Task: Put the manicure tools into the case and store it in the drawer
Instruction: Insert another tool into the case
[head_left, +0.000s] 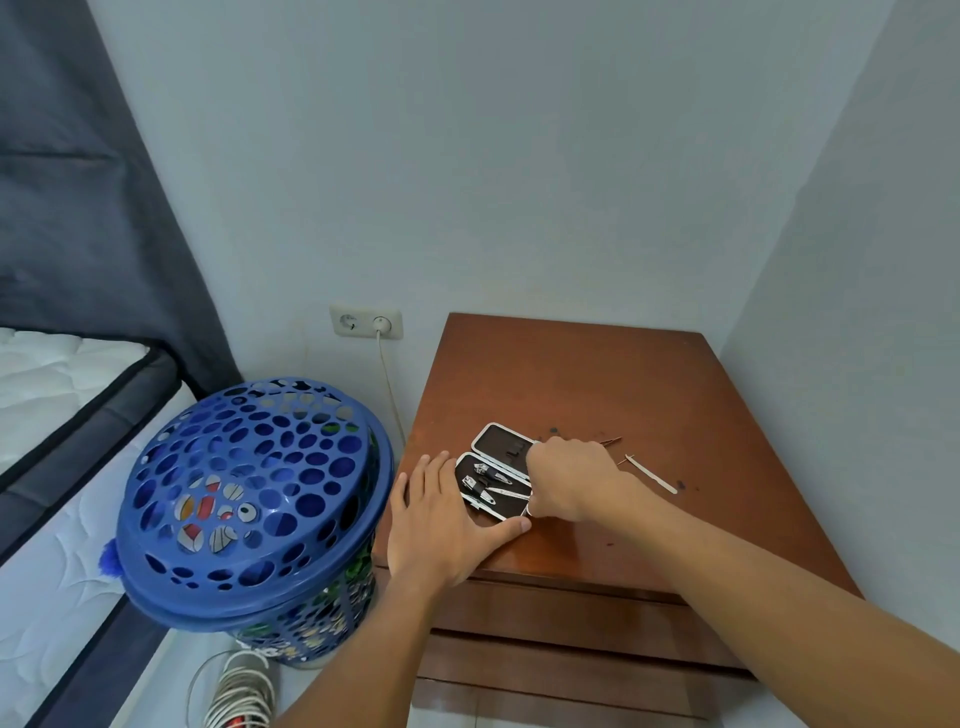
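A small dark manicure case (492, 475) with a white rim lies open on the brown nightstand (597, 379), near its front left corner. Clippers and other metal tools (485, 480) sit in its near half. My left hand (441, 525) rests flat beside the case, fingers along its left side and thumb against its near edge. My right hand (569, 478) curls down over the case's right end; what its fingers hold is hidden. A thin metal file (652, 474) and two small brownish tools (612, 442) lie loose to the right. The drawers (571, 608) below are closed.
A blue perforated laundry basket (249, 499) with a lid stands against the nightstand's left side. A wall socket (366, 322) with a cord is behind it. A mattress (62, 395) lies at the left, and coiled cable (239, 691) on the floor. Walls close in behind and to the right.
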